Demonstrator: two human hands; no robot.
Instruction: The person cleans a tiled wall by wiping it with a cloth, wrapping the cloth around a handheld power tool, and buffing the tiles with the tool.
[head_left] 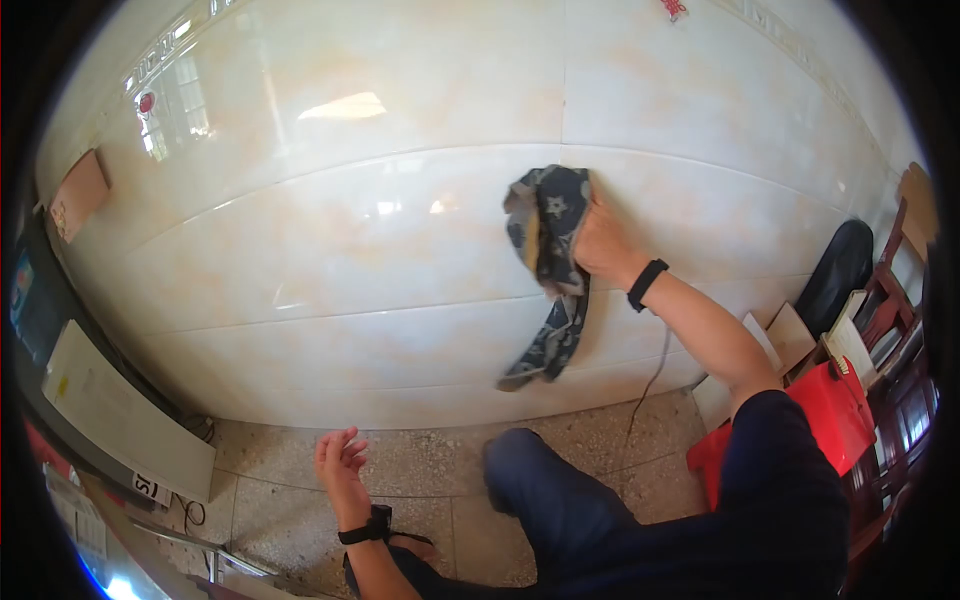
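Note:
My right hand (pixel 605 240) is closed on a dark patterned cloth (pixel 560 225) and presses it to the glossy tiled wall (pixel 400 250). The cloth is bunched under the hand, and a loose tail of it hangs down to the left. A yellowish patch shows in its folds. Some of the fingers are hidden behind the cloth. My left hand (pixel 343 465) hangs low over the floor, away from the wall, with nothing in it and its fingers loosely curled and apart. Dark bands circle both wrists.
A red plastic stool (pixel 838 420) stands at the right beside dark wooden furniture (pixel 905 400) and a black rounded object (pixel 838 270). A thin cable (pixel 653 385) runs down the wall. A pale box-like panel (pixel 125 410) leans at the left. Speckled tiles cover the floor (pixel 420 465).

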